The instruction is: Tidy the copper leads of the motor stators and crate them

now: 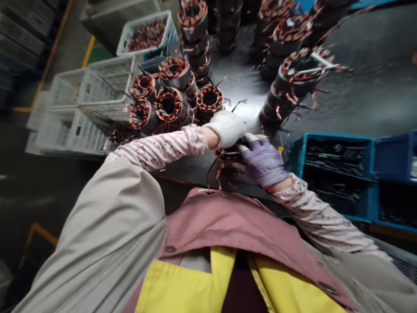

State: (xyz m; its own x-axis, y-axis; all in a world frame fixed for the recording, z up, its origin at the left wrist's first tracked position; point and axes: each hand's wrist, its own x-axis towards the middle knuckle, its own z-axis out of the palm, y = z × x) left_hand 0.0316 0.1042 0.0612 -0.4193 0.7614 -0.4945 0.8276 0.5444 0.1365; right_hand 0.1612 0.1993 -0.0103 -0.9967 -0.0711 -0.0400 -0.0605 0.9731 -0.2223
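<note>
Close to my body, at the table's near edge, a motor stator [225,157] with copper windings is partly covered by both hands. Loose copper leads trail from it toward my apron. My left hand [228,128], in a white glove, bends over its far left side with the fingers curled under. What those fingers pinch is out of sight. My right hand [264,163] wears a purple glove with pale fingertips. Its fingers are bent over the stator's right side and grip it.
Stacked stators [172,106] crowd the left; another stack [286,87] stands ahead to the right, with white strips on top. Blue bins [340,138] of dark parts sit at right. White plastic baskets [107,82] line the left edge, beside a basket of copper pieces [122,43].
</note>
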